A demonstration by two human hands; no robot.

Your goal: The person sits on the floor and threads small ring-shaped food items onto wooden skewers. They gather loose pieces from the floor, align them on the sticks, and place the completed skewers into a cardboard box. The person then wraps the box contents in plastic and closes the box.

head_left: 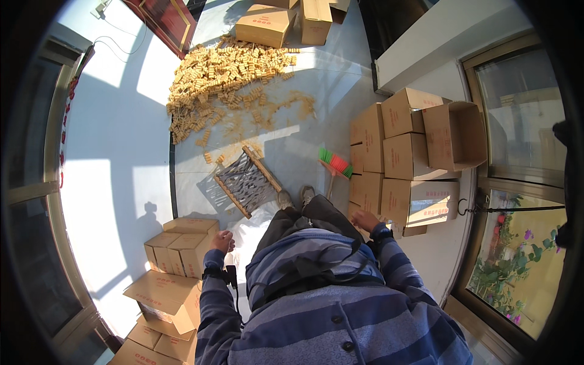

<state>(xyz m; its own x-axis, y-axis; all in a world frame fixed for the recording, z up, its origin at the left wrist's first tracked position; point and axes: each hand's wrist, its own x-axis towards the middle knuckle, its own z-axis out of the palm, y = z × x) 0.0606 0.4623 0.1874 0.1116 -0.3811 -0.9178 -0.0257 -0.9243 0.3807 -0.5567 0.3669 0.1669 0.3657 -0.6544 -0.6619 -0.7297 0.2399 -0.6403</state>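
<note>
My left hand [222, 241] hangs beside my left hip with its fingers curled in, and nothing shows in it. It is nearest to a white plastic sheet or bag [247, 236] on the floor. On the other side, my right hand [365, 221] hangs with loosely bent fingers, holding nothing I can see, close to the stacked cardboard boxes [367, 190]. Ahead of my feet lies a wooden frame [248, 182] strung with dark woven strips. A broom [335, 163] with green and red bristles stands or leans just right of it.
A large heap of yellowish-brown, ridged pieces on thin sticks [225, 79] covers the far-left floor, with brown crumbs spread around it. Cardboard boxes [266, 25] stand behind it. More boxes [182, 243] pile up at my left. A window [517, 255] with plants is at the right.
</note>
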